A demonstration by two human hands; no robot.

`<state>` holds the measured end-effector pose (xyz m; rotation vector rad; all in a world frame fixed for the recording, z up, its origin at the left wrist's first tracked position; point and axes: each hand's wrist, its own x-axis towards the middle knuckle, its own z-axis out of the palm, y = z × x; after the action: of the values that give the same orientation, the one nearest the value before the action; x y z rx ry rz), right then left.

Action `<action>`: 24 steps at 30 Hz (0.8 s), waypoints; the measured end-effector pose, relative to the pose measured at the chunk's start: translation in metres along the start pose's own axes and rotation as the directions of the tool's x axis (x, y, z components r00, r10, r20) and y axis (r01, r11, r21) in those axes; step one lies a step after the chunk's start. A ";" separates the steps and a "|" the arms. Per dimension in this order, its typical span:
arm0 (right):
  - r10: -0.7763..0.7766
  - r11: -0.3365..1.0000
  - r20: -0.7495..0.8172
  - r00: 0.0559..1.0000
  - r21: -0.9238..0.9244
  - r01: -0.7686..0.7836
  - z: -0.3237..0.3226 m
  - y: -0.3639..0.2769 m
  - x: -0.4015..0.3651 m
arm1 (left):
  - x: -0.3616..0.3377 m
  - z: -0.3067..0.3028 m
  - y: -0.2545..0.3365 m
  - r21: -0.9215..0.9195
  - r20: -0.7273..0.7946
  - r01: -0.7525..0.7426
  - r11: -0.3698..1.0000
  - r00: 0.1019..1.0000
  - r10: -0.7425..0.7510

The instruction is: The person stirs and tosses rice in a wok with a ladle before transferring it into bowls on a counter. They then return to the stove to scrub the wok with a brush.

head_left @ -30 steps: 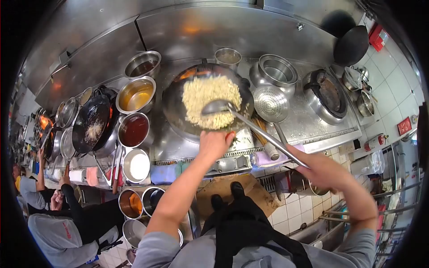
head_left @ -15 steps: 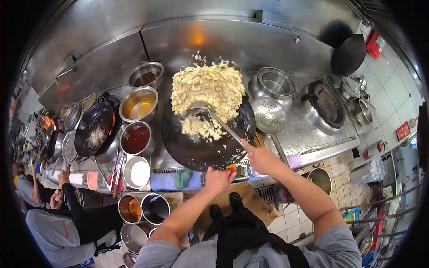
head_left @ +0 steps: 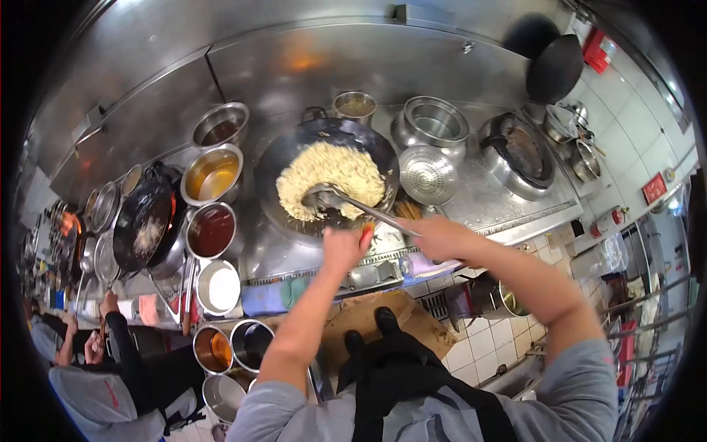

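A large black wok [head_left: 271, 166] rests on the range in front of me, holding a broad heap of pale fried rice [head_left: 342, 168]. My left hand [head_left: 346, 249] is closed at the wok's near edge; a bit of orange-red and yellow material shows beside its fingers. What exactly lies under those fingers is hidden. My right hand [head_left: 444, 239] grips the long handle of a metal ladle [head_left: 367, 208]. The ladle's bowl sits in the near side of the rice, inside the wok.
Left of the wok stand bowls of amber liquid [head_left: 213, 175] and dark red sauce [head_left: 211, 230], plus a white-filled pot [head_left: 219, 287]. A perforated skimmer [head_left: 428, 175] and a steel pot [head_left: 436, 121] stand to the right. A co-worker [head_left: 96, 394] works by another wok [head_left: 147, 221] at left.
The rice, airborne above the wok before, has dropped back into it. The wok has levelled and shifted away from me, and my left hand has moved forward with it. The ladle remains in my right hand.
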<state>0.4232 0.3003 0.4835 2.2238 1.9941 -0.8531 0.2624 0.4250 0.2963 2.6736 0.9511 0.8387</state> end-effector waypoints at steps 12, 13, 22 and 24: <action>0.173 0.978 -0.187 0.967 -0.086 -0.191 0.113 0.067 -0.039 | 0.022 -0.006 -0.056 0.032 0.111 -0.130 0.991 0.986 0.126; 0.227 0.952 -0.154 0.962 -0.172 -0.253 0.110 0.092 -0.044 | 0.020 -0.004 -0.061 0.044 0.102 -0.114 0.993 0.989 0.109; 0.330 0.944 -0.253 0.909 0.089 -0.318 0.129 0.110 0.143 | 0.020 0.001 -0.064 -0.093 0.132 0.035 0.995 0.991 -0.023; 0.239 0.971 -0.263 0.935 0.092 -0.223 0.123 0.052 0.138 | 0.020 -0.001 -0.059 -0.113 0.074 0.025 0.993 0.997 -0.017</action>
<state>0.4295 0.3701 0.3049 2.6708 1.7680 -0.6180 0.2437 0.4839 0.2863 2.5743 0.8856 0.7613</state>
